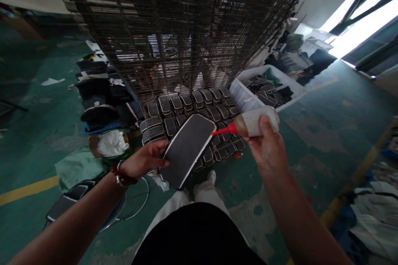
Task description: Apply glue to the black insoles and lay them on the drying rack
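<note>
My left hand [149, 159] grips the lower left edge of a dark, rounded rectangular panel [189, 147] with a pale rim, thumb on its face. In my right hand [269, 145] is a squeeze bottle [256, 122] with a whitish wrap and brownish contents. Its long red nozzle [224, 129] points left, and the tip meets or nearly meets the panel's upper right edge. Below the panel, many similar pale-edged pieces [170, 126] lie in rows on a wire rack, partly hidden by the panel and my hands.
Wire mesh racks [192, 20] rise in front of me. A white bin [248, 97] of dark pieces stands right of them. Stacked dark goods [101, 87] and an open bag with white contents [112, 144] are at left. A round metal-rimmed stool or frame [124, 211] is near my left arm.
</note>
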A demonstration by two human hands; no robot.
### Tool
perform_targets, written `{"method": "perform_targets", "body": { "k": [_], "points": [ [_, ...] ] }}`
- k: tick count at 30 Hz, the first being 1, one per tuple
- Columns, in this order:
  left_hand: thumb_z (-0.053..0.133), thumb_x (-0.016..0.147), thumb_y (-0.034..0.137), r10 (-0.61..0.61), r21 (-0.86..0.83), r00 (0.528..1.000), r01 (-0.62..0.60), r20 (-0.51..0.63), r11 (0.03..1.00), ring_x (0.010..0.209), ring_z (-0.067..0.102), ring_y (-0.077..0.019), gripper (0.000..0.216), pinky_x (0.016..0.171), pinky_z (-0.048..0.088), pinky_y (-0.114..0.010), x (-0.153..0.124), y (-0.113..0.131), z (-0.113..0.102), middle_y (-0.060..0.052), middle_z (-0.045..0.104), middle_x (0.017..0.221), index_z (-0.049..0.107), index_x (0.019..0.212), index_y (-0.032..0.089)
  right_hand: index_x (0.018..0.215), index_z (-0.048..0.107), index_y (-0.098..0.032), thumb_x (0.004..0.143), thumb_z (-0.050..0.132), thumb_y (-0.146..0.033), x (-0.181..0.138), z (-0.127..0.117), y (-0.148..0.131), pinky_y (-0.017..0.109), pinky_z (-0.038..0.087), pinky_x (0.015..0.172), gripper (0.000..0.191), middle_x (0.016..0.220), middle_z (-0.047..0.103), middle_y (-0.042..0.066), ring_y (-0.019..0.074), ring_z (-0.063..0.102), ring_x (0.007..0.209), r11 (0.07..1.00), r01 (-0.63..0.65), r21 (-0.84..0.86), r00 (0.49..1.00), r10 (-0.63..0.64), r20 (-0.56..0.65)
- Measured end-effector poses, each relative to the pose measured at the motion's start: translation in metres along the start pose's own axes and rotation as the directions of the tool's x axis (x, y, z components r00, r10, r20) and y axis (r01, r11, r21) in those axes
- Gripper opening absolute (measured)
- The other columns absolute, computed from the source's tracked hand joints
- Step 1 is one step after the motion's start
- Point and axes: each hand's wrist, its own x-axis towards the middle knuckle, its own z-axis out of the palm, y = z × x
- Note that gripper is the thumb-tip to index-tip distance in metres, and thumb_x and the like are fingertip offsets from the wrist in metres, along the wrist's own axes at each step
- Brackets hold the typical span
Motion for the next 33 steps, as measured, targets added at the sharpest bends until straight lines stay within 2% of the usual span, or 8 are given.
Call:
{"method": "perform_targets", "body": {
  "k": [6, 13, 20, 25, 29, 33],
  "points": [
    [0.087, 0.068, 0.008, -0.023, -0.024, 0.998, 0.021, -0.053, 0.999, 0.077, 0.077, -0.0207, 0.034, 0.074, 0.063, -0.03, 0.002, -0.001, 0.001, -0.009, 0.081, 0.092, 0.076, 0.099, 0.015, 0.092, 0.072, -0.021, 0.073, 0.092, -0.049, -0.018, 0.006, 0.006, 0.025, 0.055, 0.051, 0.04, 0.083, 0.072, 0.001, 0.0173, 0.067, 0.069, 0.999, -0.038, 0.0, 0.999, 0.038, 0.008],
    [0.084, 0.067, 0.004, -0.031, -0.128, 0.996, 0.019, -0.088, 0.992, 0.076, 0.077, -0.0218, 0.034, 0.072, 0.064, -0.031, 0.003, -0.004, 0.001, -0.009, 0.081, 0.091, 0.076, 0.097, 0.015, 0.099, 0.073, -0.024, 0.082, 0.085, -0.046, -0.035, 0.006, 0.022, 0.025, 0.058, 0.058, 0.03, 0.086, 0.074, 0.0, 0.0169, 0.07, 0.075, 0.998, -0.027, -0.058, 0.999, 0.03, 0.044],
    [0.085, 0.061, 0.005, -0.056, -0.218, 0.989, 0.026, -0.134, 0.976, 0.076, 0.079, -0.0246, 0.04, 0.07, 0.065, -0.033, 0.002, -0.002, 0.008, -0.01, 0.082, 0.092, 0.077, 0.099, 0.014, 0.1, 0.075, -0.024, 0.082, 0.086, -0.042, -0.053, 0.009, 0.025, 0.03, 0.063, 0.078, 0.027, 0.089, 0.076, 0.0, 0.0171, 0.073, 0.082, 0.998, -0.049, -0.041, 0.993, 0.053, 0.105],
    [0.082, 0.063, 0.003, -0.083, -0.283, 0.988, 0.043, -0.131, 0.958, 0.076, 0.079, -0.0255, 0.043, 0.069, 0.065, -0.033, 0.002, -0.003, 0.008, -0.011, 0.082, 0.094, 0.076, 0.105, 0.012, 0.108, 0.074, -0.026, 0.083, 0.084, -0.041, -0.062, 0.01, 0.025, 0.035, 0.063, 0.088, 0.03, 0.106, 0.077, 0.003, 0.021, 0.074, 0.099, 0.996, -0.064, -0.066, 0.986, 0.074, 0.149],
    [0.077, 0.066, 0.002, -0.088, -0.34, 0.988, 0.039, -0.13, 0.939, 0.073, 0.078, -0.0224, 0.043, 0.071, 0.064, -0.032, 0.004, -0.006, 0.007, -0.011, 0.082, 0.095, 0.076, 0.108, 0.011, 0.114, 0.072, -0.028, 0.082, 0.085, -0.043, -0.069, 0.011, 0.022, 0.041, 0.062, 0.095, 0.038, 0.107, 0.077, 0.005, 0.0255, 0.074, 0.107, 0.996, -0.058, -0.069, 0.976, 0.071, 0.207],
    [0.075, 0.065, 0.002, -0.111, -0.371, 0.98, 0.044, -0.163, 0.927, 0.073, 0.078, -0.0231, 0.044, 0.072, 0.064, -0.034, 0.005, -0.006, 0.009, -0.014, 0.082, 0.095, 0.075, 0.109, 0.007, 0.109, 0.072, -0.027, 0.079, 0.087, -0.043, -0.074, 0.01, 0.022, 0.047, 0.06, 0.099, 0.037, 0.105, 0.077, 0.006, 0.0285, 0.074, 0.109, 0.997, -0.033, -0.062, 0.968, 0.048, 0.246]
  ]
}}
